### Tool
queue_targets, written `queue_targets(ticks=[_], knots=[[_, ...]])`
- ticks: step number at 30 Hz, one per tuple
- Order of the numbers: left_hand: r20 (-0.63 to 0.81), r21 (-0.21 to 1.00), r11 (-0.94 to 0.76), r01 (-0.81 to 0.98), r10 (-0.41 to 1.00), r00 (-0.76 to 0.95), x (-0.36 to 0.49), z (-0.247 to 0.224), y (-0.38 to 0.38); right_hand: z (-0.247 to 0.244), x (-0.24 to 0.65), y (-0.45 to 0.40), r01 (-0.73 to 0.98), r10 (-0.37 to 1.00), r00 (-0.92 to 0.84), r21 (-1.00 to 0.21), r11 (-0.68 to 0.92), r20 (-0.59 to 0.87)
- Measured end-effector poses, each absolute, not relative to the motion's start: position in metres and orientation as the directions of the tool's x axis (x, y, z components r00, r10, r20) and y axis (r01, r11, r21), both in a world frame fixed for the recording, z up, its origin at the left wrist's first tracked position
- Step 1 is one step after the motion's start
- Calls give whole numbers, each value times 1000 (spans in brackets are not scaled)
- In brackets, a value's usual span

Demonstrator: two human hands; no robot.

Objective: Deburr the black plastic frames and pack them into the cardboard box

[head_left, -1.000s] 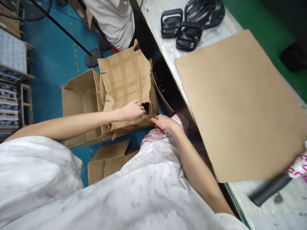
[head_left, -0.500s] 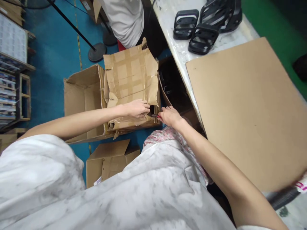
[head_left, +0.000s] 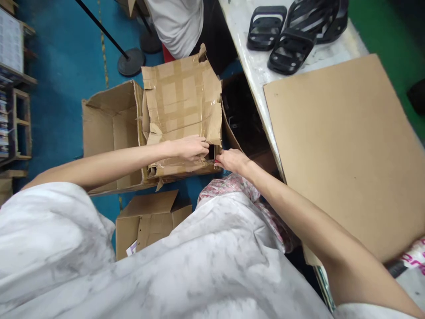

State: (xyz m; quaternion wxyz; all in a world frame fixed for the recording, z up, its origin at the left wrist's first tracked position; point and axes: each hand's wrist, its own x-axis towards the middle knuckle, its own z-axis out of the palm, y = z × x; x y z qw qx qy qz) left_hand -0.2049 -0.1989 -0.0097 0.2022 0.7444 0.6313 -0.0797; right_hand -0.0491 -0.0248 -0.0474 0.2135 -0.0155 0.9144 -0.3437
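A worn cardboard box [head_left: 175, 97], its top crossed with brown tape, stands in front of me. My left hand [head_left: 192, 147] lies on its near part, fingers curled onto the torn flap by a dark gap. At the box's near right corner my right hand [head_left: 232, 160] is closed round a small red-handled tool [head_left: 218, 163]. Most of that tool is hidden by the fingers, so its exact kind does not show. Left of the taped box, touching it, is an open cardboard box [head_left: 98, 126].
A white table [head_left: 247, 71] on the right bears black plastic frames [head_left: 292, 51] and a large cardboard sheet [head_left: 345, 155]. Under its edge sits a box of dark parts [head_left: 242, 115]. Another open box [head_left: 152, 226] is below. A person in white [head_left: 179, 26] is beyond.
My view has shifted slightly. My right hand has moved a little left toward the gap, and the tool's dark metal tip, visible before, is now hidden. My left hand stays on the flap.
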Motion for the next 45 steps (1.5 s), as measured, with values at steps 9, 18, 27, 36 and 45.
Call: queue_targets(ticks=[9,18,27,36,45], knots=[[-279,98,-75,992,955,100,-202,0,-218,-68,29,-51,549,-38,-808,-775,315,-588],[-341,-7,19,1000,940,-20,-199,33,-226,-64,59,-76,712,-136,-691,-636,-299,-710],[-560,-187,48,981,816,-146,-131,-5,-190,-62,37,-83,601,5,-718,-624,-500,-696],[-632,-126,20,992,769,-96,-143,0,-201,-82,25,-111,533,112,-729,-662,-527,-676],[-507,-28,13,1000,862,-25,-198,64,-252,-76,20,-126,681,-240,-703,-538,-496,-669]])
